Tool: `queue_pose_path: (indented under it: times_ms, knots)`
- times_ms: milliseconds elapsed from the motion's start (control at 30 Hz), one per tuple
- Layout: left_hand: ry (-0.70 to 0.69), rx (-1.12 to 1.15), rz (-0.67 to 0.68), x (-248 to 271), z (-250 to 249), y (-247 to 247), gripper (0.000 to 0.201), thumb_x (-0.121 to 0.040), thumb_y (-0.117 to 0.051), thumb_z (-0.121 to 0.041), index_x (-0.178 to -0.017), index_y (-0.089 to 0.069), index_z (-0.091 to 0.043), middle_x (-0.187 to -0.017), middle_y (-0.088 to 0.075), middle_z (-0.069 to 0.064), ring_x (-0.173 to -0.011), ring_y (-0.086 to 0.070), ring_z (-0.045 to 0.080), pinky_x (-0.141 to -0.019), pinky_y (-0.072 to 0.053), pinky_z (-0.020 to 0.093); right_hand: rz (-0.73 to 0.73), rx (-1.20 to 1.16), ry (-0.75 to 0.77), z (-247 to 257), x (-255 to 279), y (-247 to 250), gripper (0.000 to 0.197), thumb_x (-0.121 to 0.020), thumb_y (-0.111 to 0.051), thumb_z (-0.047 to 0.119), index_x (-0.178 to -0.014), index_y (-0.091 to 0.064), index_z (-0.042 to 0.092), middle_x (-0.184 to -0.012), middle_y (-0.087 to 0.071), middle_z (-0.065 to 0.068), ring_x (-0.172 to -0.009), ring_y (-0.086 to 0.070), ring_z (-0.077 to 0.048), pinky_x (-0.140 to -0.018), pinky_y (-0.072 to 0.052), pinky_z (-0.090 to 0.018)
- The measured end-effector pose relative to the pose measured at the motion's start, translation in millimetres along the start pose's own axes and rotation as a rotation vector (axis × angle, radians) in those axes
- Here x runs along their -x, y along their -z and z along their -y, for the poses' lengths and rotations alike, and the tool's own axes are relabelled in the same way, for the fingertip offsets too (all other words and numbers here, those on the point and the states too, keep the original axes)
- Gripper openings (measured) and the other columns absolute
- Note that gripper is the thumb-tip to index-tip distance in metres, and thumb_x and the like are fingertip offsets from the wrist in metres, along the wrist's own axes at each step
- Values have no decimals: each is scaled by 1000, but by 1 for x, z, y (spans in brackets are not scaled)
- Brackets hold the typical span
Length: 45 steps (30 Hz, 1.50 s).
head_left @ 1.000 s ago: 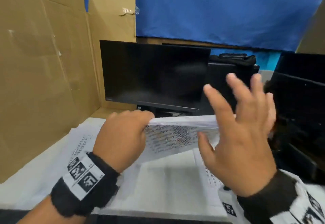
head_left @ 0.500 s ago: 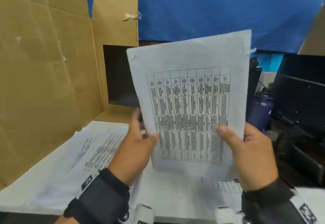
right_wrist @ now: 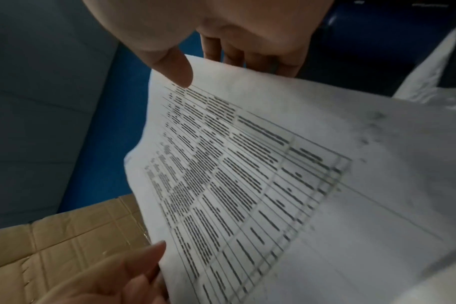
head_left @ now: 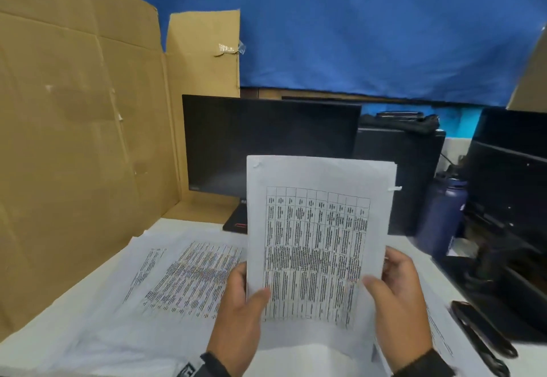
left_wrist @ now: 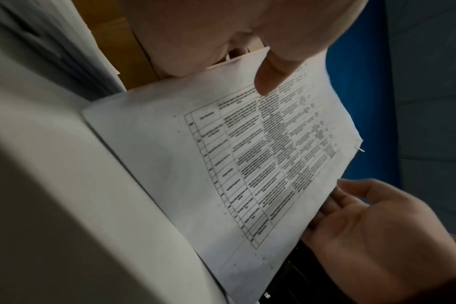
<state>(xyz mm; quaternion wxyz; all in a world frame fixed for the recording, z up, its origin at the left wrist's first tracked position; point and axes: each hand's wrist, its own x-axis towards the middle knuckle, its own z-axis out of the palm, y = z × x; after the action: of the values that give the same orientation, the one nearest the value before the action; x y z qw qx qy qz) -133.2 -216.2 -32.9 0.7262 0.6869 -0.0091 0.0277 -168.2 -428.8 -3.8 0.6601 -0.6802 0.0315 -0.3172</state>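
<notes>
I hold a thin stack of white sheets (head_left: pixel 319 228) printed with a table upright over the desk, in front of the black monitor (head_left: pixel 266 139). My left hand (head_left: pixel 239 311) pinches its lower left edge, thumb on the front and fingers behind. My right hand (head_left: pixel 396 302) pinches the lower right edge the same way. The left wrist view shows the printed page (left_wrist: pixel 247 164) with my left thumb on it and my right hand (left_wrist: pixel 364 216) at the far edge. The right wrist view shows the page (right_wrist: pixel 273 174) under my right thumb.
More printed sheets (head_left: pixel 183 276) lie flat on the white desk (head_left: pixel 44 335) at the left. A cardboard wall (head_left: pixel 74 139) stands along the left side. A dark blue bottle (head_left: pixel 444 213) and black equipment (head_left: pixel 509 199) stand at the right, black pens (head_left: pixel 479 335) near the front right edge.
A second ago the sheets lay low and flat in my left hand while my right hand was open. Both hands then raised them upright, and since then lowered them slightly.
</notes>
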Motion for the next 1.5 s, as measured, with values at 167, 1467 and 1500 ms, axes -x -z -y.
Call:
queue_pose_path:
  times_ms: [167,1467,1500]
  knots:
    - [-53,-127,-15,8,-1,-3,26,-105,-51,-12,-115,-60,-34,-106,-75,-9,-103,-68,10,-77,-45,25,-33,6,82,17,-13,-3,31,-97,-55,1,-112,-58,28,-99,-71,7,-95,-66,-13,-90,-53,-29]
    - [-315,147,128,-21,-114,3,29,-108,-43,-11,-114,-68,-26,-109,-80,5,-100,-77,22,-91,-59,45,68,-47,-1,80,-33,3,54,-90,-36,-6,-100,-74,31,-103,-76,-3,-103,-69,-28,-96,-51,-55]
    - [-326,130,122,-19,-113,2,31,-108,-43,-13,-111,-69,-30,-110,-80,5,-103,-76,25,-96,-57,51,64,-40,8,81,-34,2,52,-92,-38,-6,-97,-74,31,-99,-77,3,-99,-71,-21,-91,-53,-47]
